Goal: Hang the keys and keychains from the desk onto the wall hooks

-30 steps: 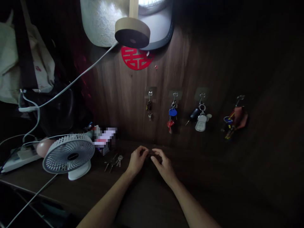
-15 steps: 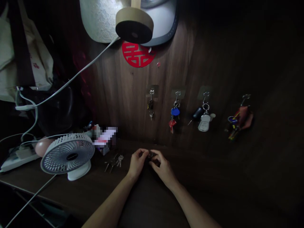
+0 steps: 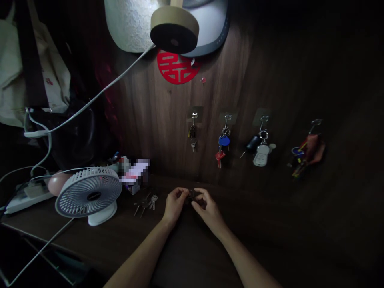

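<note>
Low over the dark wooden surface, my left hand pinches a small dark key ring between thumb and fingertips. My right hand is curled in from the other side, its thumb and fingertips at the same ring. Poor light and the fingers hide most of the ring, and I cannot make out what hangs from it. Left of my left hand lies a loose bunch of dark keys, with a few silver keys beside it.
Key bunches hang from wall hooks: small keys, blue and red keys, a grey fob, a reddish-brown pouch. A white fan, power strip and blurred box stand left. A round lamp hangs above.
The right thumb and fingers have shifted slightly on the ring and spread a little. My left hand keeps its pinch. The whole view has moved slightly.
</note>
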Tool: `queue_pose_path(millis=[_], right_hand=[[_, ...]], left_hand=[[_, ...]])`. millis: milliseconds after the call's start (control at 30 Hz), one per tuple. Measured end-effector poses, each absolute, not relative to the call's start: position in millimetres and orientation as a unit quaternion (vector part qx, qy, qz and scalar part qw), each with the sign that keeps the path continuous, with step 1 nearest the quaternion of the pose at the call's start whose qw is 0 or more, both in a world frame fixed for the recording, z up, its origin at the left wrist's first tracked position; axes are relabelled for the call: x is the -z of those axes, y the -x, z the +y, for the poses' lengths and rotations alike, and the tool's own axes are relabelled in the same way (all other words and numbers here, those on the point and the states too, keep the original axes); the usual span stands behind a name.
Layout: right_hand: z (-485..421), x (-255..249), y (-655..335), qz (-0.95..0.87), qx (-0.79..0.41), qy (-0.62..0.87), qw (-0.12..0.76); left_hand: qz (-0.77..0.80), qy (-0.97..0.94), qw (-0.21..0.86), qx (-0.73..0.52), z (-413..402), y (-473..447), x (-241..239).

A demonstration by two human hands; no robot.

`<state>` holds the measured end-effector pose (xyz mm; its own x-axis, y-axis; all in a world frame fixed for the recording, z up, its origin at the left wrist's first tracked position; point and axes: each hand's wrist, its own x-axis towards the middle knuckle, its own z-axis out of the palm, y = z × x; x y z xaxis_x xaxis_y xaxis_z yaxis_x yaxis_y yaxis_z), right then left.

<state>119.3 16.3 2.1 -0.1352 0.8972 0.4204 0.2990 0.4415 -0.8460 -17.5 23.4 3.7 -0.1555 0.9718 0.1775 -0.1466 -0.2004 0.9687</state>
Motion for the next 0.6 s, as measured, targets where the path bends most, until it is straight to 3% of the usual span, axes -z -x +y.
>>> queue_pose_path(millis=[267,600], right_hand=[[18.9,8.1,-117.5,-0.716,-0.234,0.460,0.471],[13.3,-1.3,-121.8,-0.714,-0.319,0.395,0.482]], left_hand=[[0.436,-0.423,0.511,-0.608,20.0,13.7,-5.7],[0.435,-0.430,0.481,-0.628,21.4,19.5,-6.7]])
